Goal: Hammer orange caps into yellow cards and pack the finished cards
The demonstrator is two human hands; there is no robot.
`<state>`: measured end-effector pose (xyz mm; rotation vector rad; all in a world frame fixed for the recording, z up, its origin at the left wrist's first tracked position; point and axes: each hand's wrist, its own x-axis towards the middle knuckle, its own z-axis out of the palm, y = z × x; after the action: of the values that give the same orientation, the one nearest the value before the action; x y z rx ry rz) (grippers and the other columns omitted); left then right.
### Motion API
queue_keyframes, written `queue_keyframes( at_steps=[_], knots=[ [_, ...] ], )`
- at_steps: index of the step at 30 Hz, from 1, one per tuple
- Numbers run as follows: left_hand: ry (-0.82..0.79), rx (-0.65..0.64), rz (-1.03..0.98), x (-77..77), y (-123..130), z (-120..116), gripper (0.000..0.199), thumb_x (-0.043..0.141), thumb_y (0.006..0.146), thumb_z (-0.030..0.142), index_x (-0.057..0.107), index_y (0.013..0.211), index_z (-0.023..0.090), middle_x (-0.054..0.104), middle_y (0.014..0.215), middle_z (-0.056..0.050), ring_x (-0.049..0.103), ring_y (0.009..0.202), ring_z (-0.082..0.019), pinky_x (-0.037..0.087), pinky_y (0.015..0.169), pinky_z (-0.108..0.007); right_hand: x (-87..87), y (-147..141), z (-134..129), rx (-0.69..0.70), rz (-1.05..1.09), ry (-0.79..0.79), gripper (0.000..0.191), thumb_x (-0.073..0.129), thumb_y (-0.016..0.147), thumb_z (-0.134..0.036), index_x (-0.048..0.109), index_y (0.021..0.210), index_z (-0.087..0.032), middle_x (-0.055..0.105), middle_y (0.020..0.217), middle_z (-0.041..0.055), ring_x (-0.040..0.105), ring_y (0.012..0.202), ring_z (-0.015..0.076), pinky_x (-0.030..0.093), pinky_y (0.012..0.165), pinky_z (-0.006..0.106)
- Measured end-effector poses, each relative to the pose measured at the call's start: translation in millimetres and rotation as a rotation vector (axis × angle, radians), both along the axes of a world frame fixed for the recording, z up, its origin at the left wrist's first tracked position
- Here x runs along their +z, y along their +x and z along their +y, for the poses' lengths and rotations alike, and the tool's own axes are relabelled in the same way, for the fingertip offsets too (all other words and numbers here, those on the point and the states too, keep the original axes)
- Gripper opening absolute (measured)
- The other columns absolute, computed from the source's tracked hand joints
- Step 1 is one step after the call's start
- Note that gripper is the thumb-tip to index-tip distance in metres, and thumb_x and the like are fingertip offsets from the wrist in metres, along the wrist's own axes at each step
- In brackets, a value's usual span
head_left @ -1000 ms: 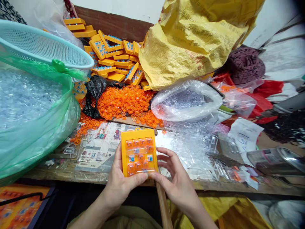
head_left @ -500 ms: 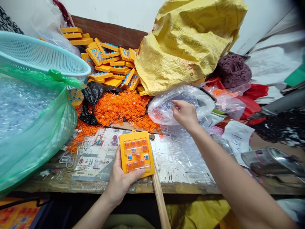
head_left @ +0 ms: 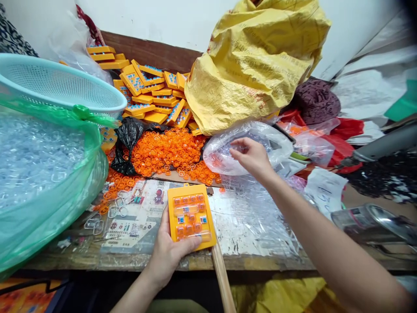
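My left hand is wrapped round a flat orange-yellow case, its thumb across the lower front. Rows of clear orange caps and clear strips sit on the case's face, with small blue and white parts between them. Over the white plastic bag of small clear pieces, my right hand hovers with thumb and forefinger curved toward each other. Whether anything is between those fingertips is too small to tell. Left of the bag lies a heap of orange rings.
Yellow cases are piled at the back beside a yellow sack. A blue basket and a green bag of clear pieces stand left. At right lie a metal container and a grey tool.
The camera view has shifted slightly. My right hand's thumb and forefinger look a little farther apart over the bag; my left hand keeps its hold on the case.
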<state>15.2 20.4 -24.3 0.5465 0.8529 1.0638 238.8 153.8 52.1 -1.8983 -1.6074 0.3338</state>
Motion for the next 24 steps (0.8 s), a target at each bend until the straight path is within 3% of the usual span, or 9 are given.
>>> queue_keyframes(
  at_steps=[2,4,6,8,11,15,17,20,24],
  knots=[
    [0.002,0.008,0.009,-0.8,0.1,-0.5,0.087,0.083,0.055,0.018,0.036,0.128,0.019,0.067,0.111,-0.012,0.067,0.097,-0.029,0.054,0.085,-0.040,-7.0,-22.0,-42.9,0.093,0.144,-0.025,0.021,0.060,0.084,-0.033,0.061,0.094,-0.015,0.069,0.085,0.0075,0.067,0.078,0.0186,0.054,0.072,0.033],
    [0.006,0.009,0.018,-1.1,0.2,-0.8,0.090,0.083,0.055,0.018,0.034,0.130,0.019,0.067,0.113,-0.013,0.066,0.098,-0.030,0.054,0.086,-0.041,-21.8,-43.6,-85.1,0.147,0.290,-0.039,0.027,0.063,0.080,-0.038,0.060,0.096,-0.016,0.070,0.078,0.0046,0.067,0.073,0.0168,0.055,0.068,0.031],
    [0.010,0.009,0.013,0.3,0.2,-1.1,0.089,0.083,0.056,0.018,0.034,0.130,0.019,0.067,0.113,-0.013,0.066,0.098,-0.029,0.054,0.086,-0.040,-39.2,-60.5,-118.3,0.119,0.656,-0.038,0.037,0.070,0.074,-0.037,0.061,0.105,-0.019,0.071,0.076,0.0022,0.067,0.072,0.0161,0.055,0.072,0.032],
    [0.016,0.010,-0.005,2.5,0.3,-1.5,0.087,0.082,0.057,0.017,0.034,0.130,0.019,0.067,0.113,-0.012,0.066,0.098,-0.028,0.054,0.085,-0.038,-53.1,-71.6,-138.7,0.054,0.875,-0.057,0.033,0.074,0.070,-0.036,0.067,0.100,-0.021,0.072,0.080,0.0024,0.068,0.075,0.0167,0.055,0.075,0.032],
    [0.035,0.008,0.016,4.5,0.2,-3.1,0.085,0.081,0.059,0.016,0.034,0.130,0.018,0.067,0.112,-0.012,0.067,0.097,-0.027,0.054,0.084,-0.036,-62.5,-80.7,-149.3,0.008,0.953,-0.046,0.023,0.075,0.069,-0.033,0.071,0.089,-0.023,0.072,0.080,0.0026,0.067,0.077,0.0184,0.056,0.075,0.033],
    [0.075,0.017,0.118,2.0,-0.1,-6.3,0.086,0.080,0.061,0.017,0.033,0.133,0.019,0.067,0.113,-0.011,0.068,0.096,-0.026,0.054,0.084,-0.035,-65.8,-85.6,-147.7,0.111,0.687,0.064,0.013,0.070,0.073,-0.024,0.074,0.085,-0.025,0.064,0.082,0.0031,0.061,0.072,0.0160,0.053,0.066,0.029],
    [0.094,0.024,0.129,-0.1,-0.4,-7.5,0.087,0.080,0.061,0.018,0.032,0.134,0.020,0.067,0.113,-0.011,0.067,0.096,-0.026,0.053,0.086,-0.036,-68.7,-84.9,-145.5,0.090,0.611,0.103,0.009,0.071,0.070,-0.023,0.072,0.079,-0.024,0.059,0.084,0.0028,0.058,0.073,0.0154,0.051,0.066,0.029],
    [0.110,0.011,0.122,-3.5,-1.0,-8.7,0.087,0.079,0.062,0.019,0.031,0.134,0.020,0.066,0.113,-0.011,0.067,0.097,-0.027,0.052,0.089,-0.038,-72.1,-80.8,-142.1,0.017,0.727,0.059,0.028,0.078,0.060,-0.026,0.064,0.084,-0.024,0.060,0.090,0.0020,0.059,0.082,0.0179,0.051,0.075,0.032],
    [0.142,-0.005,0.190,-9.4,-1.9,-11.5,0.084,0.078,0.062,0.018,0.032,0.133,0.019,0.063,0.118,-0.013,0.065,0.103,-0.028,0.050,0.093,-0.040,-70.8,-77.0,-139.5,0.129,0.993,-0.163,0.051,0.079,0.061,-0.027,0.057,0.107,-0.024,0.068,0.098,0.0041,0.065,0.091,0.0200,0.052,0.083,0.035]
  ],
)
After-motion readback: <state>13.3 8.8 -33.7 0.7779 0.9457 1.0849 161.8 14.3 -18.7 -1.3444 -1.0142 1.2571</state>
